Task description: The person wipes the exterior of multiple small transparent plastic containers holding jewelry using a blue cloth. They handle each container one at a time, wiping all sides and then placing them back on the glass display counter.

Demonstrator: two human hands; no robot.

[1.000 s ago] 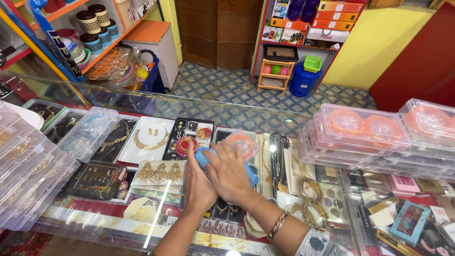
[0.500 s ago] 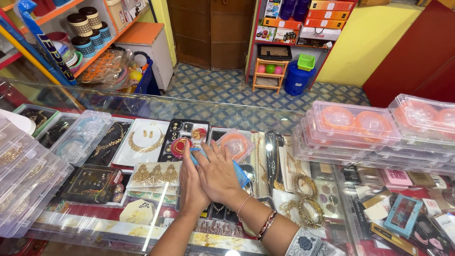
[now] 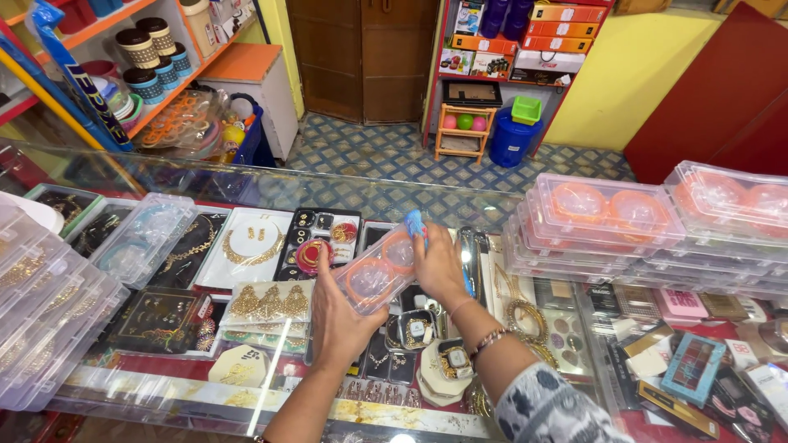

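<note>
At the far left, a stack of clear flat boxes (image 3: 41, 320) with gold jewellery lies on the glass table (image 3: 246, 184). Next to it, under the glass, are a gold necklace set (image 3: 250, 246) on white card and a black tray of earrings (image 3: 316, 242).

In the middle, the left hand (image 3: 341, 316) holds the near end of a clear plastic bangle box (image 3: 379, 267), its fingers closed around the underside and the thumb on the side. The box is lifted above the table and tilted, with two orange bangles inside. The right hand (image 3: 439, 267) grips the far end of the same box, fingers clamped on it, and a blue cloth (image 3: 416, 223) shows at the fingertips. A beaded bracelet (image 3: 486, 338) sits on the right wrist.

At the right, more clear bangle boxes (image 3: 603, 226) with orange bangles are stacked on the table, well apart from the hands.
</note>
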